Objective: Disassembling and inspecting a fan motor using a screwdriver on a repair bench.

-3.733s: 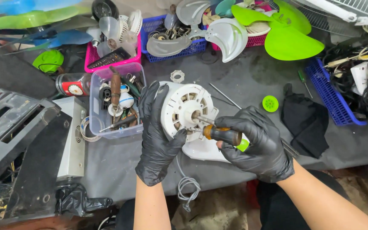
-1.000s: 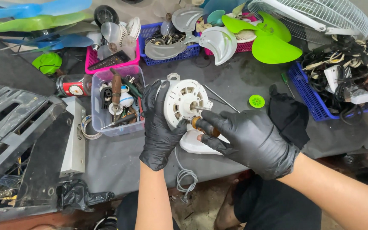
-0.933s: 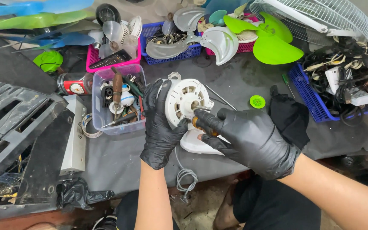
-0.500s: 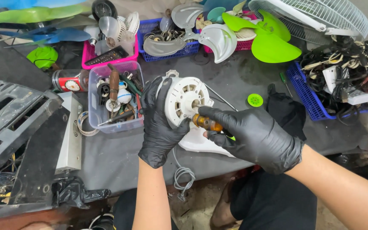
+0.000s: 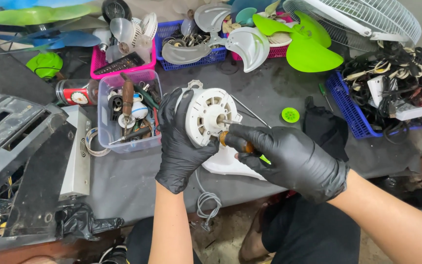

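Note:
My left hand (image 5: 179,139), in a black glove, grips a white round fan motor housing (image 5: 210,115) from its left side and holds it upright above the grey bench. A short metal shaft sticks out of the housing's middle. My right hand (image 5: 296,161), also gloved in black, is closed around a screwdriver with an orange handle (image 5: 234,143); its tip is pressed against the front face of the housing, lower right of the shaft. A white plastic piece (image 5: 228,166) lies under both hands. A grey cord (image 5: 206,200) hangs below the housing.
A clear tub of tools and parts (image 5: 129,112) stands left of the motor. At the back are pink and blue baskets (image 5: 184,46), grey and green fan blades (image 5: 308,44) and a white fan grille (image 5: 367,17). A blue basket of cables (image 5: 391,93) is right. A small green cap (image 5: 290,115) lies loose.
Both hands stay on the motor and the screwdriver. The right hand has shifted slightly on the handle while the tip stays on the housing face. The view has drifted a little.

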